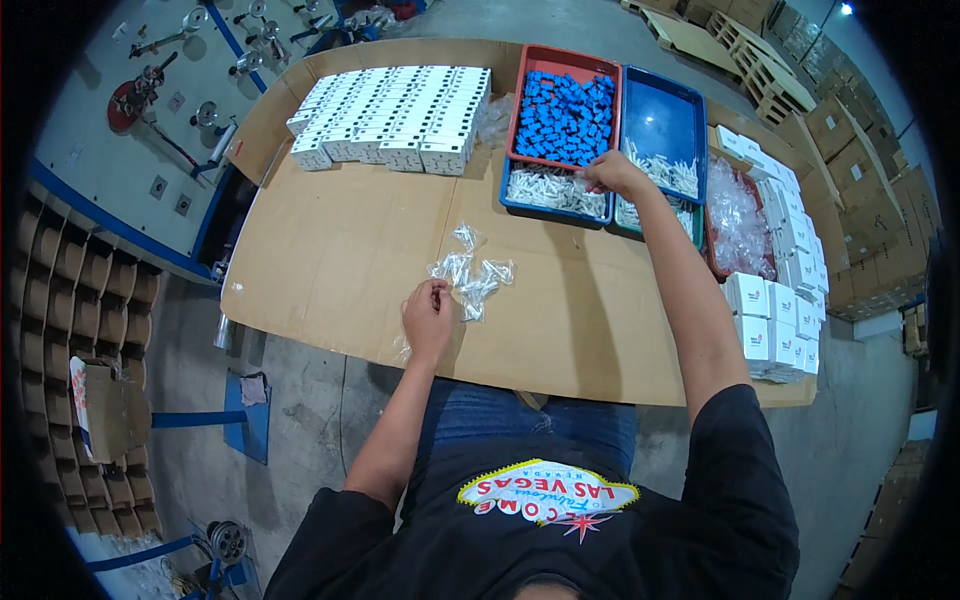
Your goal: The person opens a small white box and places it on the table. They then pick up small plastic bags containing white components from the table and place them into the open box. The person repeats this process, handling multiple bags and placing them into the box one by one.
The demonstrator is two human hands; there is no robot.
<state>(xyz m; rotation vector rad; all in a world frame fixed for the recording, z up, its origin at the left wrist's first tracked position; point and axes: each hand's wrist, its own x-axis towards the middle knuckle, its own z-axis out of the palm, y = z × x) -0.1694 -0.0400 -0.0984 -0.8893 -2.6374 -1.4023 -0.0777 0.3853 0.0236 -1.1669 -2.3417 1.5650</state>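
Clear pkts [462, 268] w/ whitish pcs [475, 288], loosely heaped on cardbd [340, 240].

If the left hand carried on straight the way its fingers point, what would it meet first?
Most likely the cluster of small clear plastic bags lying on the cardboard just beyond the left hand. Whether the hand is touching them now is hard to tell from this view.
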